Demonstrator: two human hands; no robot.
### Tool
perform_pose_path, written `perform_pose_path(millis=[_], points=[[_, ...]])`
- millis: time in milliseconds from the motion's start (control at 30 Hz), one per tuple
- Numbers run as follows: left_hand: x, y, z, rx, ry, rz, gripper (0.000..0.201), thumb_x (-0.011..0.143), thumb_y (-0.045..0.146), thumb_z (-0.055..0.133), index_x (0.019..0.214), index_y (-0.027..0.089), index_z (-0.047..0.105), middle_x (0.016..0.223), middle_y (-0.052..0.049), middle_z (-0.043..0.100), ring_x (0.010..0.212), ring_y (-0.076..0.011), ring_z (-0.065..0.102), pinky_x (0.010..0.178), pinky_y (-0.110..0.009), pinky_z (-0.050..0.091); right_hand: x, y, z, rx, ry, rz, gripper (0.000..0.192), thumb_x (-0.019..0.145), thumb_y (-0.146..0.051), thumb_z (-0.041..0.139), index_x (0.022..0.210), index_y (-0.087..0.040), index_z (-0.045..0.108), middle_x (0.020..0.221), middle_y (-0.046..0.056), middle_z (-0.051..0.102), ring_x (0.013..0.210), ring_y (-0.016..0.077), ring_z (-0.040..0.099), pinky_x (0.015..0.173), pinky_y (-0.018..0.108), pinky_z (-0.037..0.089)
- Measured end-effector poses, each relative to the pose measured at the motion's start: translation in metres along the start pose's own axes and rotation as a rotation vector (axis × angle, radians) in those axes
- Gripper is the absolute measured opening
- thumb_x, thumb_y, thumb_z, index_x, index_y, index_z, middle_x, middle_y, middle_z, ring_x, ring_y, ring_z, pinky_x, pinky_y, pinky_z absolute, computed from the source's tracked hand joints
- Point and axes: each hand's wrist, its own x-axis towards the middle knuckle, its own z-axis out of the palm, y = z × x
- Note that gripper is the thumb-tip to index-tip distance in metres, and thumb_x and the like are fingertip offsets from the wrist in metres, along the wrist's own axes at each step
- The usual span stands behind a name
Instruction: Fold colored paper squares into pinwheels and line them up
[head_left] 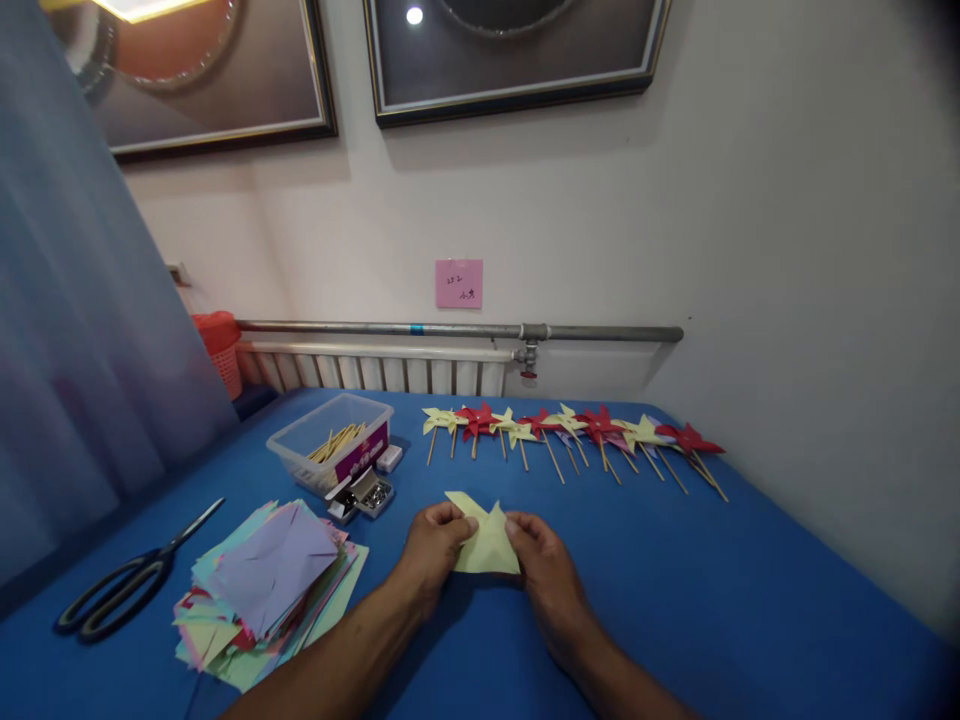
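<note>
Both my hands hold a pale yellow paper square point(487, 545) with folded-in corners, low over the blue table point(675, 600). My left hand point(433, 550) pinches its left edge. My right hand point(544, 570) pinches its right edge near the middle point. Behind it, a row of finished yellow and red paper pinwheels point(577, 430) on thin wooden sticks lies along the table's far side.
A stack of coloured paper squares point(270, 590) lies left of my hands, with black scissors point(127, 585) further left. A clear plastic box of wooden sticks point(330, 445) and a small open box of pins point(367, 493) sit behind. Wall, pipe and radiator bound the far edge.
</note>
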Motion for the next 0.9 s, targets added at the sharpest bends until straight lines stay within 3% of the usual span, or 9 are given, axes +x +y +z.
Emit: perform_pose_path(millis=[100,267,467,667,900], points=[[0.004,0.002,-0.004,-0.031,0.042,-0.001,0.032,0.052,0.033,0.078,0.057,0.018,0.050,0.048,0.004,0.052,0.043,-0.0075,0.042,0.048,-0.023,0.032,-0.003,-0.004,-0.003,-0.074,-0.042,-0.099,0.051,0.086,-0.049,0.062,0.129,-0.022,0.055,0.089,0.005,0.074,0.076,0.0227,0.069,0.070,0.034,0.054],[0.007,0.004,-0.008,-0.045,0.054,-0.026,0.028,0.052,0.030,0.076,0.059,0.018,0.052,0.051,0.003,0.056,0.045,-0.0096,0.047,0.050,-0.024,0.035,-0.008,-0.015,-0.006,-0.208,-0.195,-0.200,0.038,0.089,-0.045,0.060,0.117,-0.022,0.067,0.104,0.007,0.074,0.092,0.0237,0.068,0.086,0.036,0.052],[0.006,0.005,-0.008,0.007,0.014,-0.031,0.026,0.054,0.031,0.074,0.061,0.017,0.053,0.052,0.002,0.056,0.045,-0.0092,0.045,0.049,-0.024,0.033,-0.005,-0.026,-0.010,-0.285,-0.190,-0.214,0.036,0.086,-0.049,0.062,0.109,-0.021,0.071,0.095,0.006,0.073,0.086,0.0224,0.065,0.079,0.033,0.051],[0.005,0.000,-0.005,0.072,-0.008,-0.001,0.029,0.054,0.034,0.076,0.058,0.018,0.052,0.048,0.004,0.053,0.043,-0.0081,0.042,0.047,-0.023,0.030,-0.001,-0.022,-0.009,-0.207,-0.146,-0.186,0.037,0.080,-0.054,0.070,0.096,-0.020,0.072,0.083,0.003,0.070,0.074,0.0182,0.062,0.070,0.029,0.049],[0.007,-0.002,-0.004,0.095,-0.003,0.035,0.031,0.054,0.036,0.078,0.056,0.018,0.052,0.047,0.004,0.051,0.042,-0.0075,0.040,0.046,-0.023,0.030,-0.005,-0.031,-0.007,-0.157,-0.232,-0.092,0.033,0.078,-0.044,0.073,0.103,-0.023,0.069,0.087,0.000,0.070,0.075,0.0170,0.061,0.071,0.028,0.047]])
